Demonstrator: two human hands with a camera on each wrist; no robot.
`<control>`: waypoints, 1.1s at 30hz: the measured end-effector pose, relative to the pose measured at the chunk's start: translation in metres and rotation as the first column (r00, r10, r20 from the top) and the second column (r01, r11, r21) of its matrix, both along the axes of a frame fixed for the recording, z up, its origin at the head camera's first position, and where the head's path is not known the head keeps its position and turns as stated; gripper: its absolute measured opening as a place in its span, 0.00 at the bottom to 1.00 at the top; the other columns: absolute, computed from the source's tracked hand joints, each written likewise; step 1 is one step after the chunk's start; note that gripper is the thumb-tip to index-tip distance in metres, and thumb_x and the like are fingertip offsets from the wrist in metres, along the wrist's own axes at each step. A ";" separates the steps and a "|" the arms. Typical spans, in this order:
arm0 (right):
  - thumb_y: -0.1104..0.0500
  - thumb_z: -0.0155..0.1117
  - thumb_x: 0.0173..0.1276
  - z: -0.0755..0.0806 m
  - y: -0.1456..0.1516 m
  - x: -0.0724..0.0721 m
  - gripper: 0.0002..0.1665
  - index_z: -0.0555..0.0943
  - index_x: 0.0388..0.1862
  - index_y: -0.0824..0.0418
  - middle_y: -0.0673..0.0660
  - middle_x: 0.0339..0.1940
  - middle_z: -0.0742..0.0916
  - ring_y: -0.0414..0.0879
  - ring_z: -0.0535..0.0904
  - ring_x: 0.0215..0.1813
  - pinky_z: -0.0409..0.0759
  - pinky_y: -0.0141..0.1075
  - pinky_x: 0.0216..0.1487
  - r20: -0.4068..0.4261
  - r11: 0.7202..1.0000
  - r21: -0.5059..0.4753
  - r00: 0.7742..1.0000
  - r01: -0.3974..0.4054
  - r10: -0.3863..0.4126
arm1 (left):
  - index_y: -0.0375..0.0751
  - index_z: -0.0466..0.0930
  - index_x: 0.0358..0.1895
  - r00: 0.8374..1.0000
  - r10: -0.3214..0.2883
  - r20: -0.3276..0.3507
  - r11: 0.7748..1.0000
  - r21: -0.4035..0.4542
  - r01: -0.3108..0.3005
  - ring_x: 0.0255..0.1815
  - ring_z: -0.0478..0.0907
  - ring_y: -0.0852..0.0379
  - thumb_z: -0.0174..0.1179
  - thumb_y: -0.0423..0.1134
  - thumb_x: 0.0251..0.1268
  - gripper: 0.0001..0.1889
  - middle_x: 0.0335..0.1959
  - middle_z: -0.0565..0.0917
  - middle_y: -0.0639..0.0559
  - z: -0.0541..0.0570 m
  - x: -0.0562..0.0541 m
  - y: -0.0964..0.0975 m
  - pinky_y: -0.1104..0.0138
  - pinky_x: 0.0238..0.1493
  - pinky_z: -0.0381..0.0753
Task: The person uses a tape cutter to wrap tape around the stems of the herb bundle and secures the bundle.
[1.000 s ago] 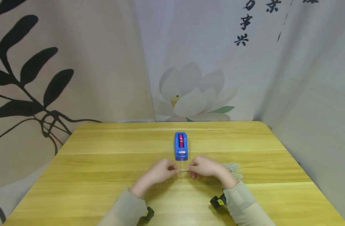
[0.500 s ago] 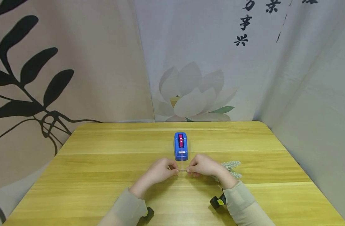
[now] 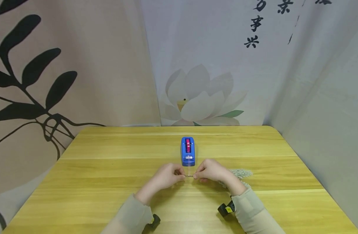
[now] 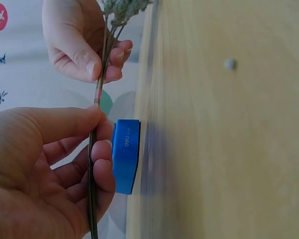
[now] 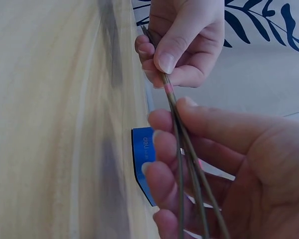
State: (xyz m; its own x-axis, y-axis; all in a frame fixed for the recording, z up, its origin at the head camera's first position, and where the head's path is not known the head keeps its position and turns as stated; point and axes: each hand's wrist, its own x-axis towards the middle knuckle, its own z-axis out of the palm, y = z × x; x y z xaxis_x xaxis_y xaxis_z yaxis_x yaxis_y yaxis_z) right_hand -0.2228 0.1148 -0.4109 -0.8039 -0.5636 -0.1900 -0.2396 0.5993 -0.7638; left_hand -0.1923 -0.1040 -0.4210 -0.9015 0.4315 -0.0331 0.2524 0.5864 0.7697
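Both hands hold a bunch of thin flower stems [image 5: 196,191] with pale grey-green flower heads [image 3: 241,173]. My left hand [image 3: 167,176] pinches the lower stems between thumb and fingers; their ends run down across its palm in the left wrist view. My right hand [image 3: 212,171] pinches them closer to the heads, where they fan apart. A pinkish band [image 4: 98,93] circles the stems in the short gap between the hands. From the blue tape dispenser [image 3: 188,159] a clear tape strip [image 3: 189,170] reaches toward that gap.
The dispenser stands on the wooden table [image 3: 114,149], just beyond the hands, with a red tape roll [image 3: 187,145] in it. A small grey bit [image 4: 230,64] lies on the tabletop. Behind the table hangs a printed curtain [image 3: 114,65].
The flower heads have turned and spread differently beside the right wrist, as the stems roll between the fingers. The right hand has risen slightly; the left hand and dispenser stay put.
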 end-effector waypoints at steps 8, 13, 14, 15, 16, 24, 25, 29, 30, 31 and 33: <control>0.59 0.70 0.61 0.000 0.001 -0.002 0.09 0.88 0.24 0.62 0.57 0.15 0.82 0.38 0.63 0.15 0.58 0.30 0.17 -0.031 1.000 -0.001 0.999 0.016 -0.016 | 0.45 0.79 0.28 1.000 0.008 -0.020 1.000 0.002 -0.008 0.19 0.71 0.61 0.64 0.33 0.61 0.06 0.22 0.78 0.58 0.001 -0.001 0.001 0.68 0.22 0.72; 0.59 0.70 0.61 0.001 -0.001 0.000 0.09 0.87 0.24 0.61 0.54 0.16 0.82 0.38 0.66 0.16 0.62 0.30 0.19 -0.057 1.000 0.009 0.998 0.027 -0.027 | 0.45 0.79 0.28 0.999 0.009 -0.044 1.000 -0.007 -0.009 0.21 0.70 0.61 0.64 0.32 0.60 0.06 0.23 0.77 0.58 0.001 -0.001 0.001 0.68 0.23 0.71; 0.59 0.71 0.61 0.001 -0.001 0.000 0.08 0.87 0.24 0.61 0.53 0.16 0.82 0.39 0.67 0.17 0.64 0.30 0.19 -0.064 1.000 0.009 0.998 0.029 -0.028 | 0.45 0.79 0.27 0.999 0.009 -0.048 1.000 -0.009 -0.010 0.21 0.70 0.61 0.64 0.32 0.60 0.06 0.23 0.77 0.58 0.000 -0.001 0.001 0.68 0.23 0.71; 0.59 0.71 0.60 0.000 -0.002 0.001 0.08 0.87 0.24 0.61 0.53 0.17 0.82 0.38 0.68 0.17 0.65 0.30 0.19 -0.068 0.999 0.010 0.997 0.033 -0.032 | 0.45 0.78 0.27 0.999 0.010 -0.053 1.000 -0.011 -0.011 0.21 0.70 0.61 0.64 0.32 0.60 0.06 0.23 0.77 0.58 0.000 -0.001 0.001 0.68 0.23 0.70; 0.59 0.71 0.60 0.000 -0.003 0.001 0.08 0.86 0.23 0.61 0.52 0.17 0.82 0.38 0.69 0.17 0.66 0.30 0.19 -0.070 0.999 0.009 0.997 0.038 -0.037 | 0.45 0.78 0.27 0.999 0.013 -0.052 1.000 -0.012 -0.013 0.21 0.70 0.61 0.64 0.31 0.60 0.06 0.23 0.77 0.58 0.000 -0.001 0.001 0.68 0.23 0.70; 0.61 0.72 0.59 0.000 -0.005 0.004 0.07 0.86 0.23 0.60 0.51 0.19 0.82 0.39 0.69 0.19 0.68 0.31 0.22 -0.113 0.999 0.016 0.993 0.044 -0.042 | 0.45 0.78 0.27 0.998 0.004 -0.056 1.000 -0.022 -0.005 0.21 0.72 0.60 0.64 0.31 0.60 0.07 0.25 0.80 0.56 0.000 -0.003 0.001 0.66 0.25 0.73; 0.61 0.72 0.59 0.000 -0.005 0.004 0.07 0.85 0.23 0.60 0.50 0.19 0.82 0.39 0.69 0.20 0.68 0.32 0.22 -0.121 0.999 0.019 0.992 0.038 -0.036 | 0.46 0.78 0.27 0.998 0.000 -0.056 1.000 -0.028 -0.001 0.23 0.72 0.60 0.65 0.31 0.60 0.07 0.26 0.80 0.56 0.000 -0.003 0.001 0.66 0.26 0.73; 0.61 0.71 0.59 0.001 -0.006 0.005 0.07 0.85 0.22 0.57 0.47 0.19 0.81 0.39 0.69 0.21 0.68 0.31 0.22 -0.148 0.999 0.039 0.989 0.021 -0.015 | 0.47 0.78 0.26 0.999 -0.021 -0.038 0.999 -0.045 0.020 0.25 0.74 0.60 0.65 0.32 0.59 0.08 0.28 0.80 0.58 0.001 -0.005 -0.001 0.65 0.27 0.75; 0.61 0.71 0.59 0.001 -0.006 0.005 0.07 0.85 0.22 0.57 0.46 0.19 0.81 0.39 0.69 0.21 0.68 0.31 0.22 -0.156 0.999 0.042 0.988 0.017 -0.010 | 0.46 0.78 0.26 0.999 -0.030 -0.031 0.999 -0.042 0.029 0.25 0.74 0.59 0.65 0.32 0.59 0.08 0.28 0.80 0.58 0.001 -0.006 -0.001 0.65 0.26 0.75; 0.61 0.71 0.59 0.001 -0.006 0.006 0.07 0.85 0.22 0.57 0.45 0.19 0.81 0.38 0.69 0.21 0.69 0.31 0.23 -0.166 0.999 0.047 0.986 0.014 -0.006 | 0.47 0.78 0.26 0.999 -0.039 -0.024 0.998 -0.041 0.038 0.24 0.74 0.60 0.65 0.32 0.59 0.08 0.28 0.80 0.59 0.002 -0.007 -0.001 0.65 0.26 0.75; 0.61 0.71 0.59 0.002 -0.006 0.006 0.07 0.84 0.22 0.57 0.45 0.20 0.81 0.39 0.70 0.22 0.70 0.32 0.24 -0.186 0.998 0.055 0.983 0.008 0.002 | 0.46 0.78 0.27 0.998 -0.058 -0.004 0.998 -0.029 0.058 0.24 0.74 0.59 0.65 0.31 0.58 0.07 0.28 0.79 0.58 0.002 -0.009 -0.002 0.65 0.26 0.75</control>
State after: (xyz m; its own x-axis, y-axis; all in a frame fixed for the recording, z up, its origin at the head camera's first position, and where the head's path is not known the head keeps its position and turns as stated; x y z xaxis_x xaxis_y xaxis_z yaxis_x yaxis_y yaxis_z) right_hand -0.2166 0.1089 -0.4088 -0.8298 -0.5539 -0.0675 -0.3726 0.6401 -0.6718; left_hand -0.2018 -0.1059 -0.4186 -0.8751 0.4822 -0.0423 0.2901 0.5925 0.7515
